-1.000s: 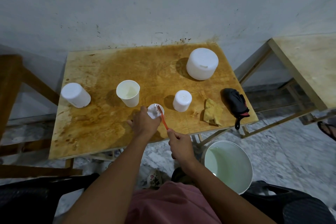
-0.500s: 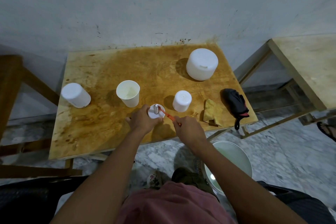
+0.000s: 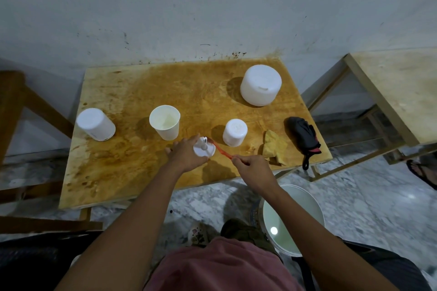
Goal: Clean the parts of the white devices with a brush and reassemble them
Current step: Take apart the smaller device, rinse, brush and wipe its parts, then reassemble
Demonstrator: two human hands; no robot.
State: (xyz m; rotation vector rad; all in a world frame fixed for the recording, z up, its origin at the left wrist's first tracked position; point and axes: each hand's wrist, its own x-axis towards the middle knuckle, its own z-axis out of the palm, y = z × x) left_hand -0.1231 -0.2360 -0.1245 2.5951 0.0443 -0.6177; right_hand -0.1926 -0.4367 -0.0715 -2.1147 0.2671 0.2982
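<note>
Left hand (image 3: 186, 157): fingers gripping a white disc part (image 3: 203, 148) — stem up.
Right hand (image 3: 254, 168): fingers pinching an orange toothbrush (image 3: 221, 150) — bristles touching the stem.

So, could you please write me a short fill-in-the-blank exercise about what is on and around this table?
1. While the left hand holds the small white part, the right hand grips an orange ____.
2. The bucket stands on the ____, not on the table.
3. The yellow cloth lies between the small white cylinder and a folded ____ item.
Missing words: brush; floor; black.
</note>
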